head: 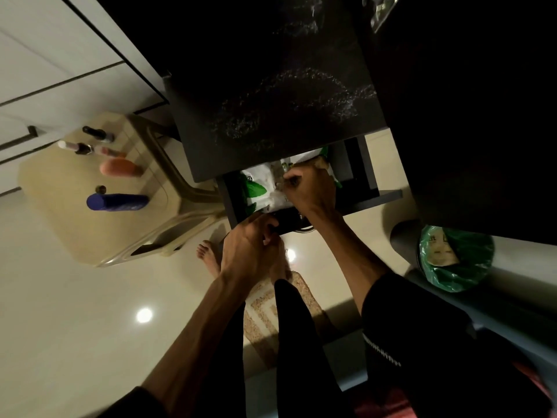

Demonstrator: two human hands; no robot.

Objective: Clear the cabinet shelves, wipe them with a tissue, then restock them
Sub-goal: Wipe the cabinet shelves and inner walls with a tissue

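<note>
A dark open drawer [388, 196] juts out from under a black cabinet top [277, 95]. Inside it lies a white and green packet [262, 184]. My right hand [310, 188] reaches into the drawer and rests on the packet, fingers curled at its top edge. My left hand [250, 248] is at the drawer's front edge, fingers curled on the dark front. What lies under the hands is hidden.
A beige plastic chair [60, 206] at the left carries a blue bottle [117, 202], an orange bottle [120, 167] and small dark bottles [83, 147]. A bin lined with a green bag [456, 257] stands at the right. My bare feet and a patterned mat [262, 321] are below.
</note>
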